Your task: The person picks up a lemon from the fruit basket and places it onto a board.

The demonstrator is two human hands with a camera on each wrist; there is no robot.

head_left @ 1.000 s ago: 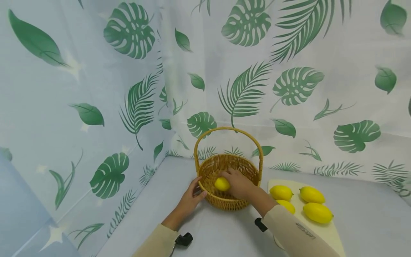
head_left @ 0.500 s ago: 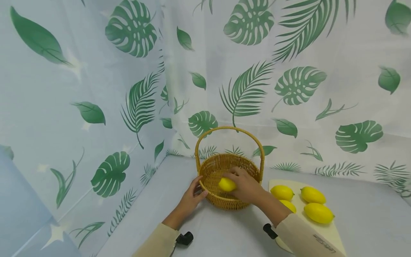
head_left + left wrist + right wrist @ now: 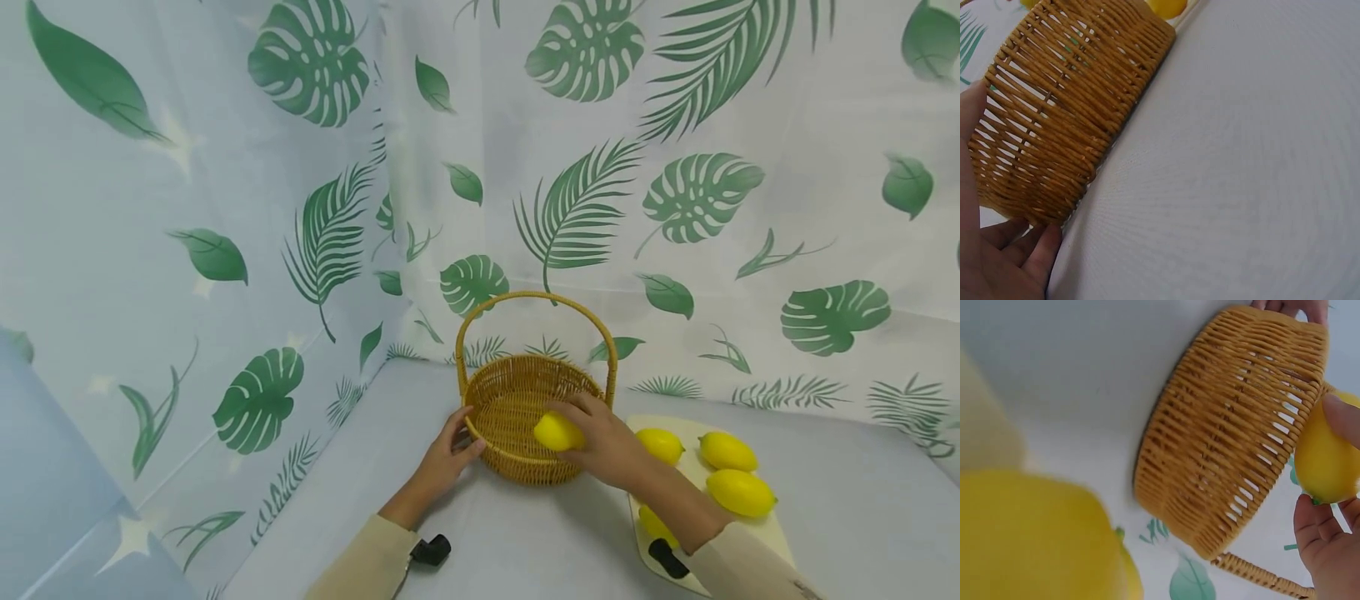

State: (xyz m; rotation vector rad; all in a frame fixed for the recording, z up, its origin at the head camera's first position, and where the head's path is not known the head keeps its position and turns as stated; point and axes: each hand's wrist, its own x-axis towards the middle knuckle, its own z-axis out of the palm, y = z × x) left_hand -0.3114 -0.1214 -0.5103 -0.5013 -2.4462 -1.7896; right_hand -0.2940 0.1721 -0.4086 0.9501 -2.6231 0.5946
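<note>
A woven wicker basket (image 3: 517, 408) with a tall arched handle stands on the table, its woven floor visible inside. My left hand (image 3: 442, 467) holds the basket's near left side; in the left wrist view the thumb lies at the rim and the fingertips (image 3: 1047, 247) press low on the wall. Over the near right rim, my right hand (image 3: 607, 442) grips a yellow lemon (image 3: 557, 431) between thumb and fingers. The right wrist view shows that lemon (image 3: 1325, 453) just beyond the basket's rim, with fingertips at its green-tipped end.
A cream board (image 3: 693, 429) to the right of the basket bears several lemons (image 3: 741, 492), partly covered by my right forearm. Leaf-patterned fabric (image 3: 570, 208) hangs behind and to the left. A blurred lemon (image 3: 1029, 537) is close to the right wrist camera.
My right hand has drawn the lemon from inside the basket to the right and toward me, up to the near right rim. My left hand has stayed on the basket.
</note>
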